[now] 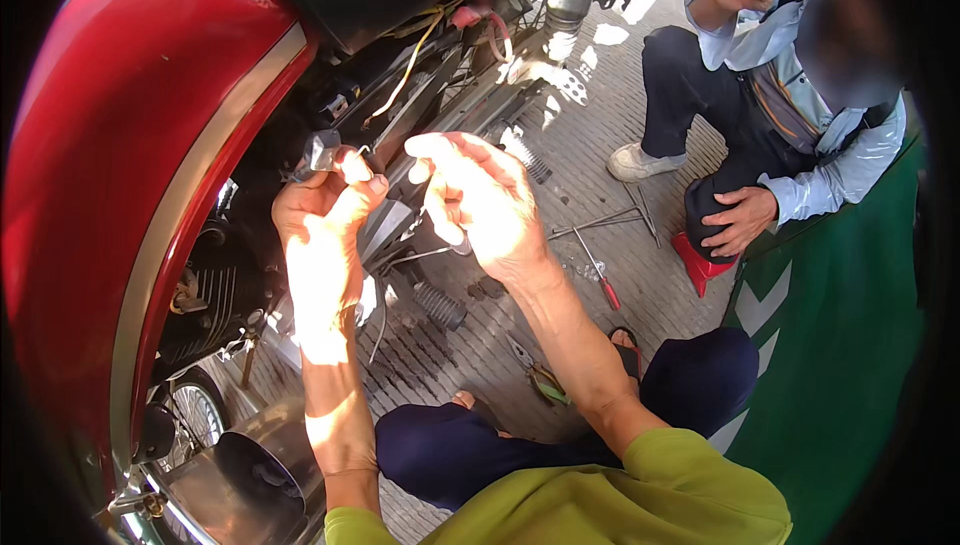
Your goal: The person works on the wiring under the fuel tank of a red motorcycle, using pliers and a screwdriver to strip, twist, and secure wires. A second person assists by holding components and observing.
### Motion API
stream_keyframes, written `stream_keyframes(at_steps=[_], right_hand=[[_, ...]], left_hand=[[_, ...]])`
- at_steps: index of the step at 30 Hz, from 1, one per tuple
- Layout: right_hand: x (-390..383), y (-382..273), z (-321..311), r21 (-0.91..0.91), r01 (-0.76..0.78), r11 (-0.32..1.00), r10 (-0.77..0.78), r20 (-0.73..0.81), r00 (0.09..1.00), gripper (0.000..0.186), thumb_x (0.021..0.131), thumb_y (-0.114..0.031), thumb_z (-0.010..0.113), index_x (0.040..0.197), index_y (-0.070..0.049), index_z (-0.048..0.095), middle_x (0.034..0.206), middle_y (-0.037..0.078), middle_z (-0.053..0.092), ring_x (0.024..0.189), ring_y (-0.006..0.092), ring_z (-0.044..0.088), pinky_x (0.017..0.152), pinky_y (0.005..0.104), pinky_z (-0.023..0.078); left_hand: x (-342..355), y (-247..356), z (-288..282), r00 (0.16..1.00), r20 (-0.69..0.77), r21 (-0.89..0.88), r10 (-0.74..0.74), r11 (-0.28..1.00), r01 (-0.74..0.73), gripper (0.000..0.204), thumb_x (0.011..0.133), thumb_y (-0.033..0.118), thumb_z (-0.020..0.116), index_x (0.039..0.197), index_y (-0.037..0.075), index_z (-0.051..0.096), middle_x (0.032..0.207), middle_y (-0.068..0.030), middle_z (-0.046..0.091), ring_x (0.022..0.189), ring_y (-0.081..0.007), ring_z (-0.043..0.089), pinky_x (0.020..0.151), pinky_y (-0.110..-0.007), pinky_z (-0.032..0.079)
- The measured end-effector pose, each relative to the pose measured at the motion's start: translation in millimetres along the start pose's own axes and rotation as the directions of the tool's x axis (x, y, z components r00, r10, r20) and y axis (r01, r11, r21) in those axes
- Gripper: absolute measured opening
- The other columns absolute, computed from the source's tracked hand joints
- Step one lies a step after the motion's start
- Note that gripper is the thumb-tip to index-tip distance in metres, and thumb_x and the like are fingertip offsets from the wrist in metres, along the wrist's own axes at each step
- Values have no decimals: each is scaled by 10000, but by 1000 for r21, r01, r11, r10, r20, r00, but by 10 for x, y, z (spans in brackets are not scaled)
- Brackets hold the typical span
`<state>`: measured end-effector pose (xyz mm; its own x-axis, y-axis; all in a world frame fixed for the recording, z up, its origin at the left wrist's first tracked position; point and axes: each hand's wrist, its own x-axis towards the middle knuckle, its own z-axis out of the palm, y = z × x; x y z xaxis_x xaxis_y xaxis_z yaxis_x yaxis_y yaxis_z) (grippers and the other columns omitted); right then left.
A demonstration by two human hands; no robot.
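My left hand (325,210) is closed beside the motorcycle frame, thumb pressed toward the fingers. It grips a small dark grey, shiny part (321,150), whose exact kind I cannot make out. A thin bent metal end (365,151) shows by its fingertips. To its right, my right hand (478,200) is raised with half-bent fingers that stand apart, bright in the sun. No object shows in it. Above both hands, a loose yellow wire (408,70) hangs from the frame, near a red connector (466,18) with a pinkish cable.
The red motorcycle bodywork (150,135) fills the left side. On the ribbed concrete lie a red-handled screwdriver (608,290), pliers (545,382), a T-shaped wrench (642,213) and a black ribbed rubber part (440,306). Another person (790,95) sits at the right, beside a green mat (830,345).
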<state>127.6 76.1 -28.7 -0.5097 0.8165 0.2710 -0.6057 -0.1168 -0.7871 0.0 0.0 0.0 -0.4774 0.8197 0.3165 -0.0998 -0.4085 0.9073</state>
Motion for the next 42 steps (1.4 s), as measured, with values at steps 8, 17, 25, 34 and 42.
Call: stream_keyframes(at_steps=[8, 17, 25, 34, 42], right_hand=[[309, 150, 188, 372, -182, 910, 250, -143, 958, 138, 891, -165, 640, 928, -36, 608, 805, 26, 602, 477, 69, 436, 415, 204, 334], [461, 203, 244, 397, -179, 900, 205, -24, 978, 62, 915, -143, 621, 911, -82, 627, 728, -50, 579, 452, 25, 411, 398, 189, 309], [498, 399, 177, 528, -241, 814, 256, 46, 966, 131, 933, -184, 596, 968, -62, 631, 757, -51, 569, 471, 31, 441, 415, 199, 341], [460, 503, 429, 524, -179, 833, 201, 14, 979, 111, 932, -159, 598, 985, -64, 620, 797, -34, 599, 614, 45, 524, 482, 196, 384], [473, 509, 510, 521, -170, 837, 163, 60, 985, 95, 951, -115, 560, 953, -43, 623, 852, 3, 622, 705, 68, 549, 617, 234, 462]], left_hand=[[69, 37, -67, 995, -56, -14, 78, 997, -78, 193, 735, -120, 664, 872, 5, 611, 831, -19, 592, 799, -102, 567, 783, -244, 462], [279, -54, -90, 922, -136, 191, 362, 923, -334, 135, 756, -125, 645, 854, -37, 617, 859, -50, 613, 784, -101, 572, 752, -233, 476], [301, -219, -164, 891, -187, 315, 414, 884, -345, 139, 740, -113, 660, 836, -28, 605, 885, -60, 639, 789, -105, 575, 749, -247, 469], [312, -71, -140, 849, -17, 633, 528, 663, -400, 104, 713, -75, 609, 804, -27, 601, 831, -49, 596, 745, -94, 563, 727, -233, 470], [328, 37, -145, 853, -20, 691, 522, 624, -366, 119, 667, -54, 609, 772, -3, 590, 830, -49, 555, 778, -113, 504, 709, -245, 430]])
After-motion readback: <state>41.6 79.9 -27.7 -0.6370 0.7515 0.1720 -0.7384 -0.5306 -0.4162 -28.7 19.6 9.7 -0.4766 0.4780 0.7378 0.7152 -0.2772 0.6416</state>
